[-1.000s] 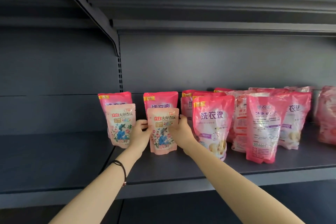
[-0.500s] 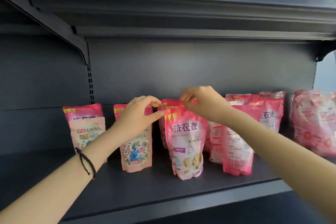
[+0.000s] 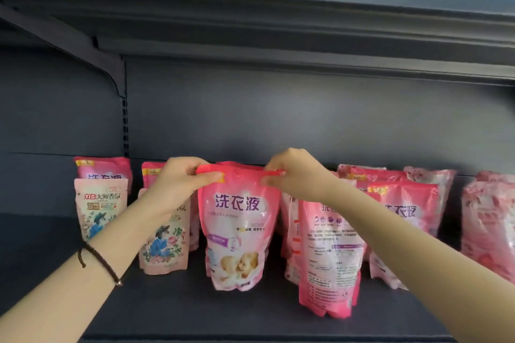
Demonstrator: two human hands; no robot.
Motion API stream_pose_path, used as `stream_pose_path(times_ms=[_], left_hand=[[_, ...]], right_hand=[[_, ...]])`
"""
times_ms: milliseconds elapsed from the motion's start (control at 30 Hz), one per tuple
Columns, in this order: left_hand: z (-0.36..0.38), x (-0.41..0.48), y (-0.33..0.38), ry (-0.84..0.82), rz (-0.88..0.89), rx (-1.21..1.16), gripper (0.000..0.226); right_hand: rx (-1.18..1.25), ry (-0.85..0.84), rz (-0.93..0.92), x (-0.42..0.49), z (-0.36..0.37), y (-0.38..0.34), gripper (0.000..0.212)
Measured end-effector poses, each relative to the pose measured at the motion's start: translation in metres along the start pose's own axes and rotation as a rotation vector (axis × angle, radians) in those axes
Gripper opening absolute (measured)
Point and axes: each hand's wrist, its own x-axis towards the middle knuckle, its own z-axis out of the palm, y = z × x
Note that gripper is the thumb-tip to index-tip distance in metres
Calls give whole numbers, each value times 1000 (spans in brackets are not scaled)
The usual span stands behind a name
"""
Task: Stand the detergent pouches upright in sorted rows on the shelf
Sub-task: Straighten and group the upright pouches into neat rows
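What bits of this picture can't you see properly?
Head view:
- Second flowery pouch: its top is hidden by the left hand.
- Rear pouch: mostly hidden by the front pink pouch.
- Pouch at the right edge: cut off by the frame and blurred.
- Back-facing pouch: print too small to read.

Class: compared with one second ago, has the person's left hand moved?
Yes, the left hand left the small floral pouch, rising rightward to pinch the top of the baby-print pouch.
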Motion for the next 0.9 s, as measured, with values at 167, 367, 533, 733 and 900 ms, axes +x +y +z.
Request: stream_pose_path(times_ms=[167, 367, 533, 733, 900], left_hand=[[4, -10, 50, 146, -58, -468, 6], [21, -26, 102, 138, -38, -562, 12], [62, -47, 130, 33, -52, -686, 12], [136, -61, 145, -43, -70, -782, 13], [204, -53, 155, -71, -110, -798, 11]], right_hand=[[725, 185, 80, -15, -26, -13, 35], [1287, 259, 180, -46, -53, -34, 25], [1445, 410, 271, -92, -72, -24, 22], [1348, 581, 343, -146, -92, 16, 24], [1304, 626, 426, -174, -107, 71, 25]])
